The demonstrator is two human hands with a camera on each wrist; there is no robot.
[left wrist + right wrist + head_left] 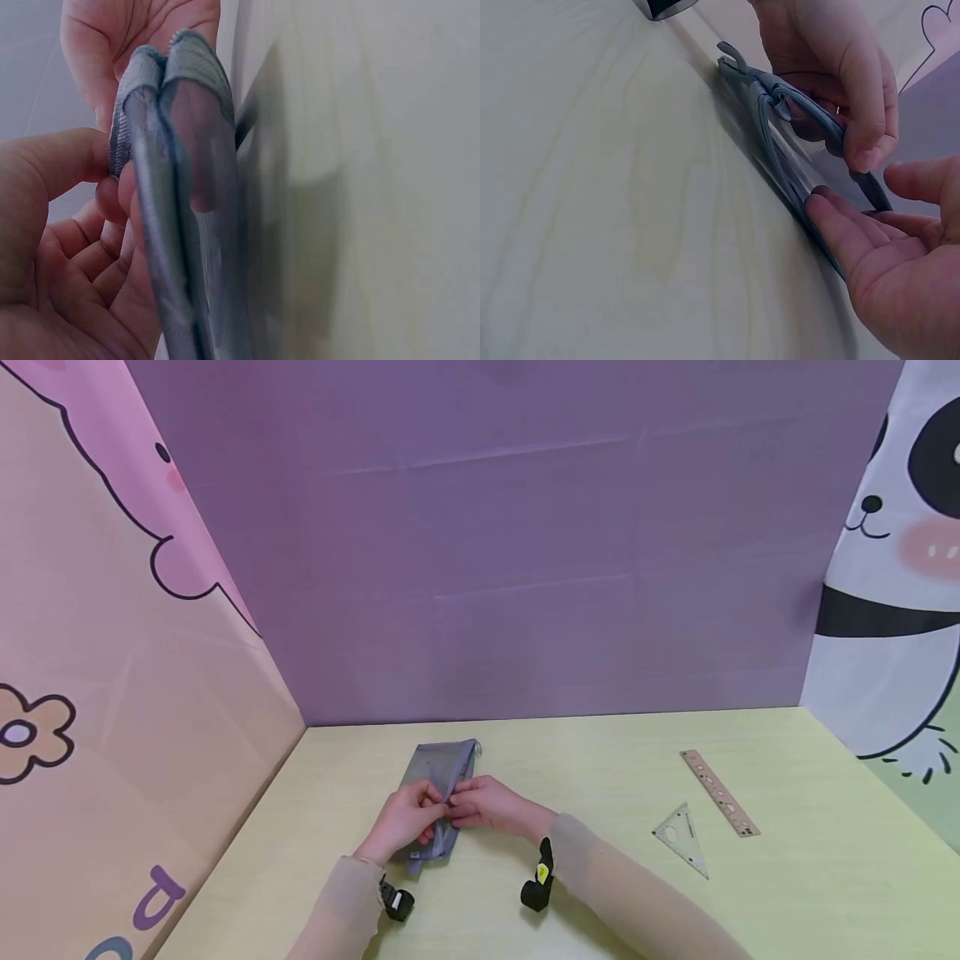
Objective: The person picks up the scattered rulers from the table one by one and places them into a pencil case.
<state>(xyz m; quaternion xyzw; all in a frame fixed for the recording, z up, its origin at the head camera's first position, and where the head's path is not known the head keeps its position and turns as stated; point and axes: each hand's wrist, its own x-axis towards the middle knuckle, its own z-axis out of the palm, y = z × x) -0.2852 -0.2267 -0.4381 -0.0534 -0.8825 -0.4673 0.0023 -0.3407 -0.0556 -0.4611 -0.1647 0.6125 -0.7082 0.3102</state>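
A grey-blue see-through zip pouch (429, 766) lies at an angle on the table, left of the middle, its zip edge parted. My left hand (403, 820) pinches one zippered edge between thumb and fingers, as the left wrist view shows close up. From the other side my right hand (495, 806) reaches into the gap. Its fingers (847, 225) are fairly straight against the opposite edge, with the thumb held apart in the right wrist view. The pouch's two zip edges (199, 71) stand side by side. Part of the pouch is hidden behind both hands.
To the right on the pale wooden table (585, 760) lie a clear triangular set square (684, 841) and a pinkish straight ruler (720, 793). A purple backdrop (525, 568) rises behind the table, with printed panels on both sides. Each wrist carries a small black camera.
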